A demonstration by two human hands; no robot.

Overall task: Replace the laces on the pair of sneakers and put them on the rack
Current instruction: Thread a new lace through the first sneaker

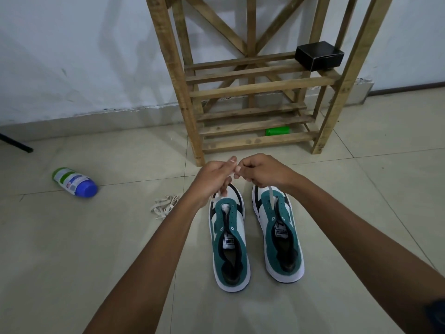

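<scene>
Both sets of fingers are curled tight, the left hand (212, 175) and right hand (258, 172) pinching a white lace (271, 196) between them, knuckles nearly touching, right above the toes of the sneakers. The lace drops into the right sneaker (277, 232); the left sneaker (230, 239) sits just beside it on the floor tiles (361, 213), both teal and white, eyelets mostly bare. A loose lace pile (165, 206) lies nearby. Behind them, the wooden rack (252, 88) holds a black box (319, 54) at its shelf's right edge.
</scene>
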